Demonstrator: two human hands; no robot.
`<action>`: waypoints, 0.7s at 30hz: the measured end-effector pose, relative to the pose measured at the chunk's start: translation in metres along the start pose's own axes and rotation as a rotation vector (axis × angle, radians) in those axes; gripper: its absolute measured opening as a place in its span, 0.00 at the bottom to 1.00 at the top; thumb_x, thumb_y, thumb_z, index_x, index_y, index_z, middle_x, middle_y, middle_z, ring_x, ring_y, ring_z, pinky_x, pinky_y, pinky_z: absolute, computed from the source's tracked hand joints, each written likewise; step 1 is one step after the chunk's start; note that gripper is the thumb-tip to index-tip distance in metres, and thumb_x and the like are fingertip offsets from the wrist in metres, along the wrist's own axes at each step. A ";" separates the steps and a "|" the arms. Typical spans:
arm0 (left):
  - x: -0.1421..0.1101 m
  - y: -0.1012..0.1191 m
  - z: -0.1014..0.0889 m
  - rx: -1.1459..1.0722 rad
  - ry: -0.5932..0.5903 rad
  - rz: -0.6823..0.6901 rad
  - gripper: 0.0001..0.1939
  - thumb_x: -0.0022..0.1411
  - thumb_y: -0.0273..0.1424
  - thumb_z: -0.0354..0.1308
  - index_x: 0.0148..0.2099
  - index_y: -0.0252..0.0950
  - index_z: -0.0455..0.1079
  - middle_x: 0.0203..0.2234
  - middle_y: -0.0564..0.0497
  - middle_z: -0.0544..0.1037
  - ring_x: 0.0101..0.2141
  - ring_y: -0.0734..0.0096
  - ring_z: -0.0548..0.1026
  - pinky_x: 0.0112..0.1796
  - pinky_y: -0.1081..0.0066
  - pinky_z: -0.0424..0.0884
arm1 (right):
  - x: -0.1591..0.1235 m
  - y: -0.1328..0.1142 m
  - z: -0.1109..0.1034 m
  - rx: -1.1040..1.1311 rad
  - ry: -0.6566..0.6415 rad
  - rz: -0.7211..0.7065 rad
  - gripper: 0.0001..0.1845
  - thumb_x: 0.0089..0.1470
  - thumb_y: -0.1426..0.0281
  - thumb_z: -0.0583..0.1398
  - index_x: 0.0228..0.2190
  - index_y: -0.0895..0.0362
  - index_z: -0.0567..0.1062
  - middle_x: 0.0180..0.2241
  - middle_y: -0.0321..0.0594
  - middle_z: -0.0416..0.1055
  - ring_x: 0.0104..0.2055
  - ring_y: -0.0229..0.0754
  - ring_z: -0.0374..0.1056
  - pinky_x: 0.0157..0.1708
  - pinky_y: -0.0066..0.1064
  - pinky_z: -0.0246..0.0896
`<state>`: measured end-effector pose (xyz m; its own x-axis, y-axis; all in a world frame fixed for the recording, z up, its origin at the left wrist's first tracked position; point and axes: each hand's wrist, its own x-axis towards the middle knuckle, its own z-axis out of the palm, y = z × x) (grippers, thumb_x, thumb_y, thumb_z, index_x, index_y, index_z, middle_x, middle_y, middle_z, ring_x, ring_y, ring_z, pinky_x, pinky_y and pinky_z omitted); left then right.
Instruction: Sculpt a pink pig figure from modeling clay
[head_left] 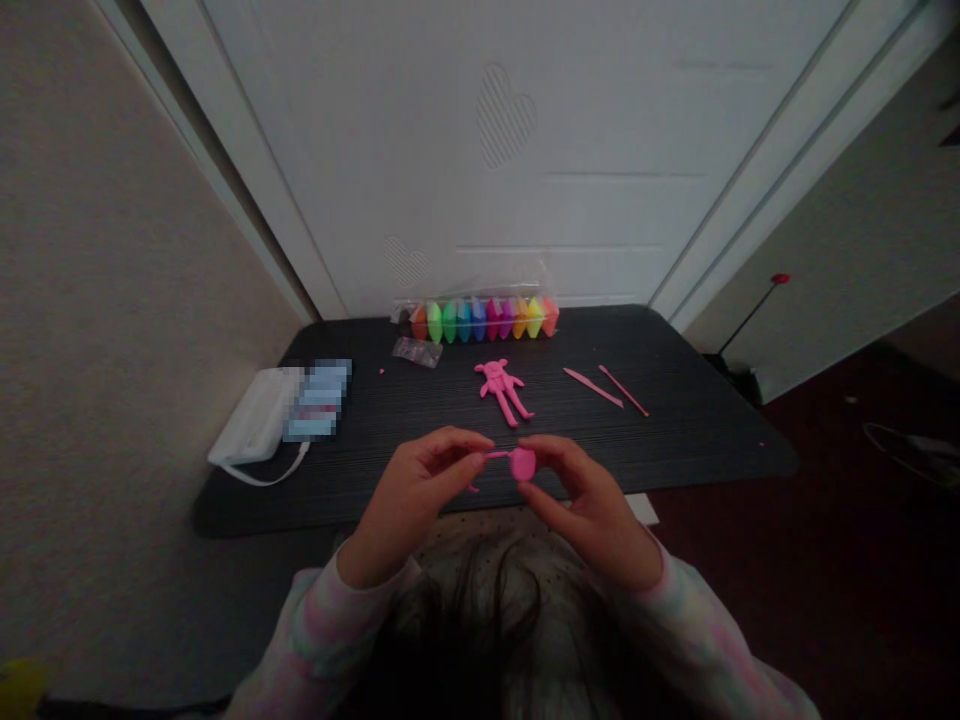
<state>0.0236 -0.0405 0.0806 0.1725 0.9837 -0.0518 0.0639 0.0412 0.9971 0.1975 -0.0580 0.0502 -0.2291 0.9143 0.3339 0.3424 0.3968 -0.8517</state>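
Both my hands are raised over the near edge of a black table [675, 440]. My right hand [592, 505] pinches a small round disc of pink clay [523, 463]. My left hand [416, 490] pinches a thin pink clay strip [495, 455] that runs to the disc. Beyond them a pink clay figure [501, 388] with arms and legs lies flat on the table.
A clear pack of coloured clay pieces [484, 318] stands along the table's far edge by the white door. Two pink modelling tools [607, 388] lie at the right. A small clear bag [417, 350] and a white pouch [277, 415] sit at the left.
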 end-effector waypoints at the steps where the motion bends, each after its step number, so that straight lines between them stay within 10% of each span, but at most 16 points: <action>1: 0.000 0.000 0.000 0.012 -0.001 0.002 0.06 0.48 0.29 0.58 0.31 0.35 0.73 0.25 0.52 0.74 0.26 0.74 0.70 0.25 0.77 0.67 | 0.000 0.000 0.000 0.005 0.002 0.001 0.17 0.48 0.73 0.57 0.42 0.54 0.64 0.39 0.41 0.67 0.41 0.39 0.65 0.42 0.33 0.61; 21: 0.002 -0.006 0.003 0.129 -0.031 0.104 0.05 0.50 0.28 0.55 0.30 0.35 0.72 0.25 0.51 0.72 0.27 0.73 0.70 0.26 0.76 0.67 | 0.000 0.000 0.003 0.044 0.018 -0.025 0.17 0.48 0.75 0.56 0.42 0.52 0.65 0.38 0.40 0.66 0.40 0.39 0.65 0.42 0.34 0.62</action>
<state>0.0261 -0.0393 0.0748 0.2144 0.9756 0.0475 0.1700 -0.0852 0.9818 0.1950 -0.0576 0.0489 -0.2206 0.9055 0.3624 0.2964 0.4162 -0.8596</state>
